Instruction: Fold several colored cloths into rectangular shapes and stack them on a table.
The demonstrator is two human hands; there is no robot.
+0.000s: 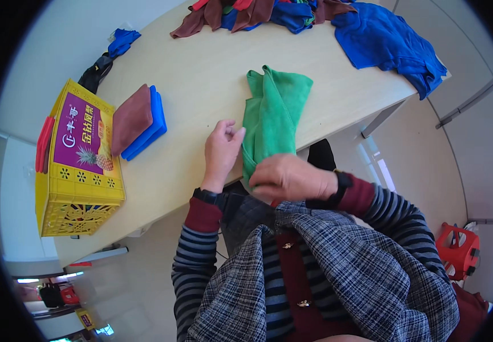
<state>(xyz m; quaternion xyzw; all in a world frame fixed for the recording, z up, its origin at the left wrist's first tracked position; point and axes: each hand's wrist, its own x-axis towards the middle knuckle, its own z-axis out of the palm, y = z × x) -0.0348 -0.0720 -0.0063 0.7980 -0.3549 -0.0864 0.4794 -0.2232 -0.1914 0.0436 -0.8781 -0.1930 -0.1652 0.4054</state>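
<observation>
A green cloth point(280, 108) lies partly folded along the table's near edge, its far end spread into loose layers and a small peak. My right hand point(292, 178) bends over the cloth's near end, with fingers closed on it; the fingertips are partly hidden beneath the hand. Beside the cloth's left edge is my left hand point(222, 151), fingers loosely curled and thumb apart, holding nothing. It is very close to the cloth; whether it touches cannot be told.
On the left, a yellow plastic crate point(81, 208) has red cloth over its side. Folded brown cloth point(132, 119) and blue cloth point(154, 125) lean against it. Mixed cloths point(246, 16) are heaped at the far edge; a large blue cloth point(380, 43) hangs over the right corner. A red stool point(457, 251) stands on the floor.
</observation>
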